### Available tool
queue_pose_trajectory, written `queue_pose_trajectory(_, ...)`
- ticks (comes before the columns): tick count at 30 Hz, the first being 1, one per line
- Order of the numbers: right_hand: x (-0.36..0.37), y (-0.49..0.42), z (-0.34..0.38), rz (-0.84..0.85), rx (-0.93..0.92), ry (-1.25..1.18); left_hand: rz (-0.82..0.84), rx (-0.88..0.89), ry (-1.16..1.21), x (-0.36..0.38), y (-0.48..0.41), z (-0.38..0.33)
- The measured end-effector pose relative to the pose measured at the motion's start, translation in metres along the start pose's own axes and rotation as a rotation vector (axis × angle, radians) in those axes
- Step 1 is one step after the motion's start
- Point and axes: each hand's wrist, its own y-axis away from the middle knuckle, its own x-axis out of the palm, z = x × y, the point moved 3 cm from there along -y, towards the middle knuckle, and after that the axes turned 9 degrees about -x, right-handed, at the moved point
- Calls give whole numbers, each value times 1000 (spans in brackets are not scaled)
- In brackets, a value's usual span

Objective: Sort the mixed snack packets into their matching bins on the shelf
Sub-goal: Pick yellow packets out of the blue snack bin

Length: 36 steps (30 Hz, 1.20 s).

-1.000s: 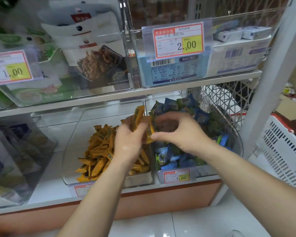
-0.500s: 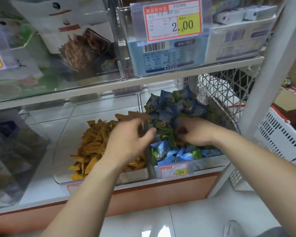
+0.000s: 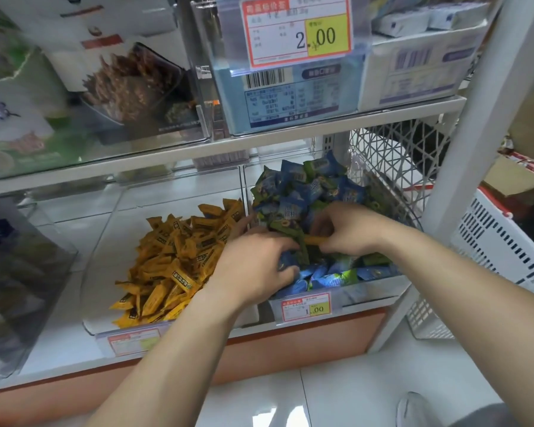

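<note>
The right hand [image 3: 349,232] pinches one slim orange foil packet [image 3: 315,241] lying across the heap of blue and green snack packets [image 3: 305,186], which fills the clear plastic bin at the right end of the lower white shelf [image 3: 59,349]. The left hand [image 3: 256,266] reaches over the divider into the same right bin [image 3: 367,291], fingers curled down among the packets; I cannot tell whether it grasps any. Just beside it, the left clear bin [image 3: 114,235] holds the pile of matching orange packets [image 3: 173,257]. A white upright post [image 3: 475,149] and a white lattice basket [image 3: 506,241] crowd the right side. A red-bordered price tag [image 3: 296,29] hangs from the upper shelf's bin above.
</note>
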Motion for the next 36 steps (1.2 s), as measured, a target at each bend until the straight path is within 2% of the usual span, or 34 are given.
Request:
queue_pose_trajectory(3,-20,14,-3,-295,-6,-219,32,-18,-1,2,-2,1)
queue_pose_trajectory(6,-25,23,4,-465,-66,-525,-10,-118,288,-2,-5,3)
queue_pose_trajectory(9,-18,26,22,-500,-167,-815,-170,-259,667,-13,-9,5)
queue_pose_trajectory(11,-10,24,33,-478,-234,-862,-224,-325,851,-20,-8,6)
queue_pose_trajectory(13,-5,17,38,-416,-294,-870,-255,-377,925,-21,-7,11)
queue_pose_trajectory(15,-4,9,35,-420,-281,-765,-279,-440,968,-21,-3,22)
queue_pose_trajectory(17,-5,3,26,-470,-189,-540,-316,-502,947,-20,0,39)
queue_pose_trajectory(18,-4,1,22,-438,-151,-451,-332,-526,918,-20,2,47)
queue_pose_trajectory(21,15,-6,22,-128,-79,-225,-316,-586,884,-16,6,63)
queue_pose_trajectory(23,27,-11,28,-28,-57,-69,-278,-595,851,-12,8,69)
queue_pose_trajectory(29,40,-19,36,-39,-41,63,-266,-596,875,-10,10,76)
queue_pose_trajectory(36,30,-3,50,-118,-235,207,-235,-576,896,-15,12,69)
